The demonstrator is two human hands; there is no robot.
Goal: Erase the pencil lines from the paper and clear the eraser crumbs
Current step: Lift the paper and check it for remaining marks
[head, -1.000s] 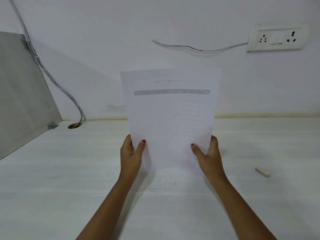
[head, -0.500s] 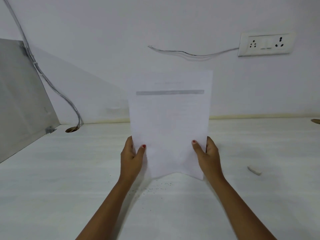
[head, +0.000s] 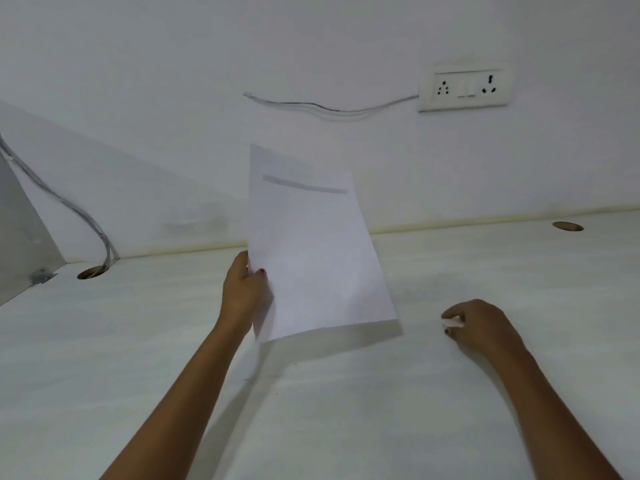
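My left hand (head: pixel 244 292) pinches the left edge of a white sheet of paper (head: pixel 315 251), holding it upright and tilted above the white desk (head: pixel 346 410). A grey band runs across the sheet's upper part. Out to the right, my right hand (head: pixel 481 327) is down at the desk surface with its fingers curled round a small white eraser (head: pixel 453 322), only partly visible between the fingertips. A few faint dark specks lie on the desk below the sheet.
A wall socket plate (head: pixel 464 90) with a loose wire sits on the back wall. Cable holes open in the desk at the back left (head: pixel 92 273) and back right (head: pixel 568 226). A grey panel (head: pixel 20 237) and cable stand at the left.
My right hand let go of the paper and moved right to the eraser, taking hold of it. The left hand alone now holds the sheet, which has tilted. The view shifted right.
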